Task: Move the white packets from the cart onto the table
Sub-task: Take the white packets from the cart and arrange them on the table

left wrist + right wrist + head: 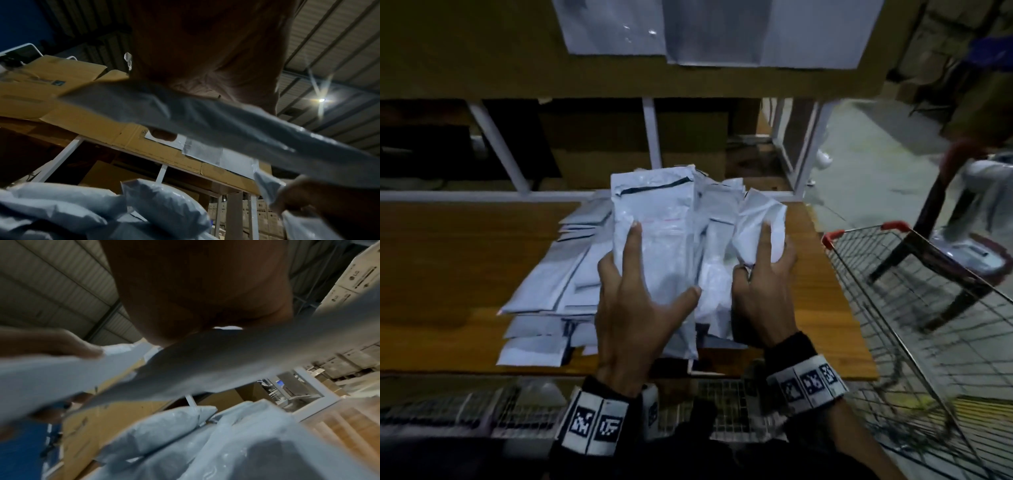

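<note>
A bundle of white, crinkled plastic packets hangs just above the heap on the brown wooden desk. Both hands, left and right, clasp it from either side, fingers spread, likely to keep the slippery stack together. The wire cart stands to the right.

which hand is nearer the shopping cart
Right. The right hand holds the bundle of packets on the side toward the shopping cart; the left hand holds the bundle's far side.
</note>
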`<state>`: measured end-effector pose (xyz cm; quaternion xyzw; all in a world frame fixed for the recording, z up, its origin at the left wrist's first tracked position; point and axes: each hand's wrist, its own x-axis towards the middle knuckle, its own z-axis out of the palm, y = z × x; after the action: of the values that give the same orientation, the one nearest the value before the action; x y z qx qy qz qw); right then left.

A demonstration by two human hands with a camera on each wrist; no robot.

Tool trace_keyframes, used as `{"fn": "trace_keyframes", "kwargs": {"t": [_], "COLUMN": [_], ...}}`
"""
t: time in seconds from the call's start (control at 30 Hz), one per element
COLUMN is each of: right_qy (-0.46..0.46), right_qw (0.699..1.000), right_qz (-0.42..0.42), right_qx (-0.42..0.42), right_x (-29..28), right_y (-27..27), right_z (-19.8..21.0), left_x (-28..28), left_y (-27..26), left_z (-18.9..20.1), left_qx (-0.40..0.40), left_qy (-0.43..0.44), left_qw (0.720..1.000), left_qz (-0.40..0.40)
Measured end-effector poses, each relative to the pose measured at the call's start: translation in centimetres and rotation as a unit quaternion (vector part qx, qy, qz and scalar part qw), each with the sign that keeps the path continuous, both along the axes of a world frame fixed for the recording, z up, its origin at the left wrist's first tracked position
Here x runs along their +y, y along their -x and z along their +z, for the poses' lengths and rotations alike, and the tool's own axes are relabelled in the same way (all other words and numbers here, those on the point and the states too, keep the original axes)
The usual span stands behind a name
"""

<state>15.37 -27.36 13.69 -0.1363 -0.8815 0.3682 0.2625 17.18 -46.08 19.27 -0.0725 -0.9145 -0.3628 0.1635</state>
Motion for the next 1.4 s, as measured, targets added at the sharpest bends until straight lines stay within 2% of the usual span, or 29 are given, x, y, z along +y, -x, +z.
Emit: {"fn": "trace_keyframes", "kwargs": {"t": [0.1, 0.27, 0.43, 0.67, 0.83, 0.97, 1.17, 1.3, 1.4], "right_qy": [-0.038, -0.045, -0.088, -0.088, -0.068, -0.03, -0.014, -0.013, -0.008], "right_qw": [0.995, 0.97, 0.947, 0.952, 0.97, 0.985, 0.988, 0.99, 0.991], "right_qz": [-0.033, -0.037, -0.004, 0.005, 0.018, 0.064, 0.132, 0.118, 0.091], "right_qx": [-0.084, -0.234, -0.309, -0.292, -0.234, -0.157, -0.084, -0.082, -0.093], "right_x": [-0.6, -1.0, -1.0, -1.1, 0.2, 0.3, -1.2, -2.1, -2.9], "right_y": [2.9, 5.9, 6.8, 7.7, 8.4, 8.2, 8.4, 8.9, 9.3], "right_z": [0.3, -0.5, -1.8, -2.1, 1.2, 3.5, 5.3, 5.8, 5.8], "left_x": [-1.6, -2.7, -3.1, -1.9, -1.3, -2.9, -6.0, -6.3, -5.0], "left_y": [1.9, 4.1, 5.7, 8.0, 10.7, 13.2, 18.8, 23.8, 27.5], "left_z": [0.7, 1.3, 1.4, 2.7, 3.1, 3.2, 2.4, 1.9, 1.9], "left_qx": [-0.004, -0.001, -0.024, -0.09, -0.089, -0.1, -0.131, -0.141, -0.152], "left_qy": [-0.004, -0.006, -0.01, 0.003, 0.024, 0.004, -0.023, -0.044, -0.021], "left_qw": [1.0, 1.0, 1.0, 0.996, 0.995, 0.993, 0.99, 0.989, 0.988], "left_qz": [-0.011, -0.021, -0.007, 0.02, 0.03, 0.056, 0.039, 0.03, 0.008]}}
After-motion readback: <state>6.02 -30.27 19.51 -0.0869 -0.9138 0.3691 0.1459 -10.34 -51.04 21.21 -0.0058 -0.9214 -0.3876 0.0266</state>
